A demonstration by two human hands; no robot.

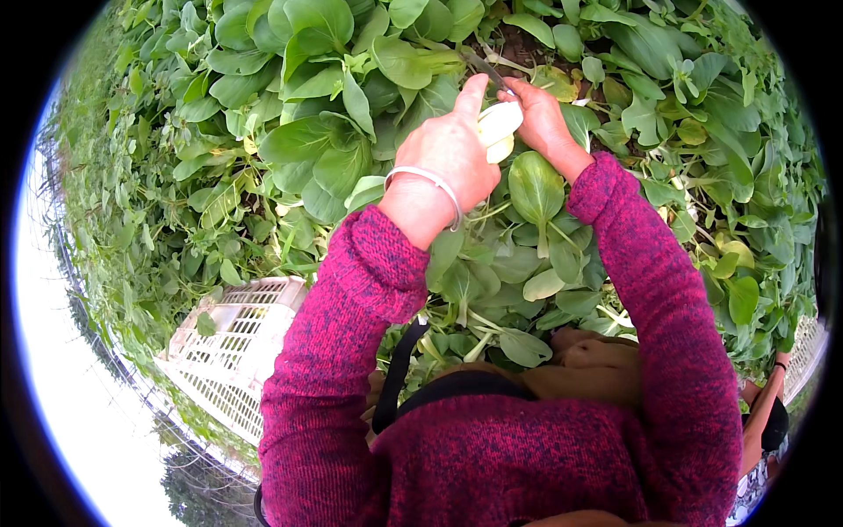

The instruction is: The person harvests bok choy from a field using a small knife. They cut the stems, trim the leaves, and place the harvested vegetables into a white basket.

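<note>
My left hand [454, 148], with a pale bangle at its wrist, is closed around a leafy green with a thick white base [498, 125], probably bok choy; its index finger points up along the base. Just right of it, my right hand [537, 112] grips a small knife [486, 68], whose blade reaches up and left beyond the fingertips. The knife's handle is hidden in the fingers. Growing bok choy [332, 148] surrounds both hands. Loose leaves and stems [520, 263] lie below them, between my forearms.
A white plastic crate [240, 329] lies among plants at the lower left. Dense leafy plants [711, 99] stand on the right, with yellowed leaves and some bare soil. At the far lower right are another person's arm [764, 408] and a second pale crate [805, 356].
</note>
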